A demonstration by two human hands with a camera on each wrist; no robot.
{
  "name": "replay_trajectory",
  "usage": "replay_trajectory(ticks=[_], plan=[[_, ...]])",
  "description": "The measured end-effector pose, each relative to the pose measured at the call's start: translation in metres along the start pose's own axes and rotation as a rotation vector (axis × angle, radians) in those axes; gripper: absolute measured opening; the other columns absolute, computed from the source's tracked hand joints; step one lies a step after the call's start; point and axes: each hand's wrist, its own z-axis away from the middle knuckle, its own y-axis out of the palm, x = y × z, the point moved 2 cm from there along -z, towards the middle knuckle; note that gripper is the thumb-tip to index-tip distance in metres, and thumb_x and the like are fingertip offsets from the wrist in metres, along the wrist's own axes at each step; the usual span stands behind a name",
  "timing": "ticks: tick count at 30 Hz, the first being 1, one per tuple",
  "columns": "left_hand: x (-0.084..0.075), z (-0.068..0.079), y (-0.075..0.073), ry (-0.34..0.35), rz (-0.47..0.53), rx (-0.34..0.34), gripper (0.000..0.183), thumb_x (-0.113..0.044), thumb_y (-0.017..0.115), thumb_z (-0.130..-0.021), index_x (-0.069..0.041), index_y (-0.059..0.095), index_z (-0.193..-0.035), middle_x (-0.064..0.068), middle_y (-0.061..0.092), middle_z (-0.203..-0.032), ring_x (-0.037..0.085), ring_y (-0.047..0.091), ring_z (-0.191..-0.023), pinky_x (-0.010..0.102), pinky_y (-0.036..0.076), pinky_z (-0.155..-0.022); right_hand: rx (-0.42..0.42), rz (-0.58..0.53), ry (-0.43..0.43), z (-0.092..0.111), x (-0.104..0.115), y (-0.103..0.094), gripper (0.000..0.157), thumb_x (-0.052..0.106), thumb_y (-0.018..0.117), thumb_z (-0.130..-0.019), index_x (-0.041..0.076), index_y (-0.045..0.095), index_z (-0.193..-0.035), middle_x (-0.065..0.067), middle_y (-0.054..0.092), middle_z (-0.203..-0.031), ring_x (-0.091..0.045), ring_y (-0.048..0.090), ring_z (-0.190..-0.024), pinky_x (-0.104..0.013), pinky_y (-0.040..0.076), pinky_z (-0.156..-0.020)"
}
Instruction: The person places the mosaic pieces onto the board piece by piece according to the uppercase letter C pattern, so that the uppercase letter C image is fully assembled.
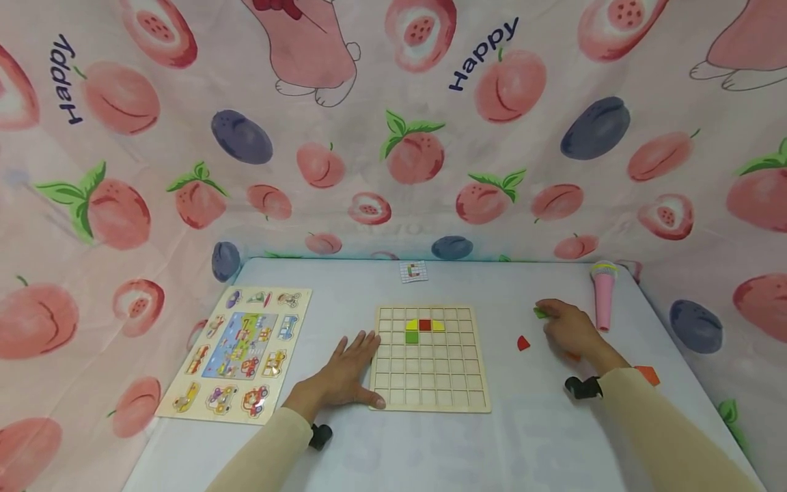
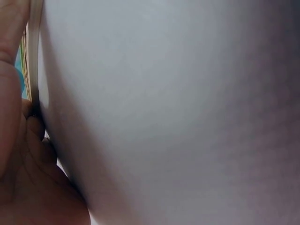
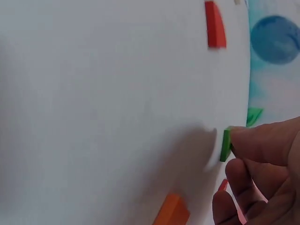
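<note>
The left hand [image 1: 347,372] rests beside a square wooden grid board [image 1: 430,412], fingers spread along its left edge and thumb at the lower left corner. Yellow pieces [image 1: 438,326] flank a dark red square [image 1: 425,325] in an upper row of the board, with a green square [image 1: 412,337] just below. Off to the right of the board, the right hand [image 1: 572,331] pinches a small green block [image 3: 226,144] at its fingertips, the other fingers curled in. A red piece with one curved side [image 1: 523,343] lies on the table left of that hand.
An orange piece [image 1: 647,375] is partly behind the right sleeve; another orange block [image 3: 172,211] shows in the right wrist view. A pink toy microphone [image 1: 604,297] lies at back right. Left stands a vehicle picture puzzle [image 1: 289,355]. A small patterned card [image 1: 414,271] lies behind the board.
</note>
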Motion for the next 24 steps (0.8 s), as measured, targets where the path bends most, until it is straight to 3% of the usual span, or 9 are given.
replay_trajectory(ticks=[7, 14, 24], plan=[[0.003, 0.001, 0.001, 0.001, 0.009, -0.007, 0.136, -0.067, 0.089, -0.069, -0.013, 0.017, -0.17, 0.003, 0.011, -0.179, 0.024, 0.002, -0.166, 0.049, -0.004, -0.136, -0.029, -0.012, -0.024, -0.003, 0.0, 0.006, 0.055, 0.006, 0.061, -0.098, 0.002, 0.05, -0.152, -0.028, 0.056, -0.146, -0.044, 0.055, -0.121, -0.061, 0.052, -0.1], [0.004, 0.002, 0.003, -0.002, 0.008, -0.002, 0.136, -0.067, 0.089, -0.068, -0.013, 0.018, -0.17, 0.003, 0.011, -0.179, 0.024, 0.002, -0.166, 0.049, -0.004, -0.136, -0.062, -0.046, -0.023, -0.008, -0.007, 0.018, 0.04, 0.007, 0.068, -0.096, -0.003, 0.066, -0.135, -0.029, 0.067, -0.128, -0.045, 0.061, -0.116, -0.06, 0.051, -0.1], [0.001, 0.003, 0.001, 0.015, 0.016, -0.004, 0.134, -0.065, 0.089, -0.07, -0.013, 0.017, -0.17, 0.003, 0.01, -0.179, 0.023, 0.001, -0.166, 0.049, -0.004, -0.136, -0.111, -0.045, -0.02, -0.005, -0.011, 0.018, 0.037, 0.015, 0.07, -0.099, -0.001, 0.069, -0.132, -0.026, 0.069, -0.124, -0.042, 0.062, -0.112, -0.052, 0.051, -0.095]])
